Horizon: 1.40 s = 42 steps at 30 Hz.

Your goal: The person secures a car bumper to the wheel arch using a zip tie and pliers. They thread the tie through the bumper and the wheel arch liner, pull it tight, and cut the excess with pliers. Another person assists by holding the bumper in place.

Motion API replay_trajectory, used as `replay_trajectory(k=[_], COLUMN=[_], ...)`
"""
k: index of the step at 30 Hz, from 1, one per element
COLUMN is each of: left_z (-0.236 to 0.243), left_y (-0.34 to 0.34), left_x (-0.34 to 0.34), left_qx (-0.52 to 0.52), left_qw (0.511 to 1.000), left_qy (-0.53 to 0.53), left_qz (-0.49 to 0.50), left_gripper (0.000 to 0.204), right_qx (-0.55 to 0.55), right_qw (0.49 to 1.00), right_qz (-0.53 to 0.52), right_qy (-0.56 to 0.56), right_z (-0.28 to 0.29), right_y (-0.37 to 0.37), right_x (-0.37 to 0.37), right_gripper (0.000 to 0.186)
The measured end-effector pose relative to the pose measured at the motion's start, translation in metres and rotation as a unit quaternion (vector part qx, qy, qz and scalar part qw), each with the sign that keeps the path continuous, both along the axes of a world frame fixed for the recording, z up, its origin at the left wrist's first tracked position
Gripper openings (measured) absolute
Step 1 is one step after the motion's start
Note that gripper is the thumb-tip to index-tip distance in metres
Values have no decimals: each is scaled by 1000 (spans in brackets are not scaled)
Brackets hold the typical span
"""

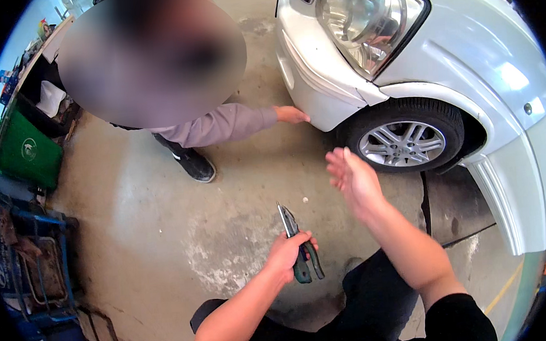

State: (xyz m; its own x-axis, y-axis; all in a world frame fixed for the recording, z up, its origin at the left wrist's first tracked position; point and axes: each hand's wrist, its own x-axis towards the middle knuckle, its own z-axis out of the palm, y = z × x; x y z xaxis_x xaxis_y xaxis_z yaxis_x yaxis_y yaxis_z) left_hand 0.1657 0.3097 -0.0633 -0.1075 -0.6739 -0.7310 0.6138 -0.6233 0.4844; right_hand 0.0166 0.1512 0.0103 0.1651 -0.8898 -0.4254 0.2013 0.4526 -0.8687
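In front of my lap, my left hand (286, 253) is closed around pliers (303, 272) with dark green handles. A slim pointed silver shaft lies along their jaws; whether it is a separate tool I cannot tell. My right hand (355, 182) is raised with its fingers stretched out and nothing in it. It is nearest to the front wheel (403, 143) of a white car, apart from the tyre. Ahead, the corner of the white bumper (318, 97) meets the fender (432, 89), with a small uneven gap at the seam above the wheel.
A co-worker in a grey sleeve (228, 124) stands ahead on the left, one hand (292, 114) at the bumper's lower corner. At the left are a green bin (27, 146), a cluttered bench and a blue metal rack (63, 255). A dark floor panel (455, 202) lies beside the wheel.
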Motion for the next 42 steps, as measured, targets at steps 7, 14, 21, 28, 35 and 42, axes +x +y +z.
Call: replay_trajectory(k=[7,14,21,28,35,42], left_z=[17,66,92,129,318,429], left_y=[-1,19,54,190,289,327], left_x=[-4,-33,-85,-103,-35,1], left_qx=[33,120,234,272,332,358], left_qw=[999,988,961,907,922,906], left_qy=[26,51,41,-3,-68,-164], left_qz=[19,83,139,322,189,154], left_gripper=[20,23,14,17,12,11], right_qx=[11,222,313,394,556,372], right_qw=[994,974,948,914,801,903], right_qz=[94,15,-59,77,221,213], right_qy=[-54,-30,5,58,-1,9], right_z=[47,10,21,24,205,345], right_y=[115,132,178,306,357,262], right_x=[-38,-70,-68,-106,-155,-178], right_gripper=[41,24,17,39,44,43])
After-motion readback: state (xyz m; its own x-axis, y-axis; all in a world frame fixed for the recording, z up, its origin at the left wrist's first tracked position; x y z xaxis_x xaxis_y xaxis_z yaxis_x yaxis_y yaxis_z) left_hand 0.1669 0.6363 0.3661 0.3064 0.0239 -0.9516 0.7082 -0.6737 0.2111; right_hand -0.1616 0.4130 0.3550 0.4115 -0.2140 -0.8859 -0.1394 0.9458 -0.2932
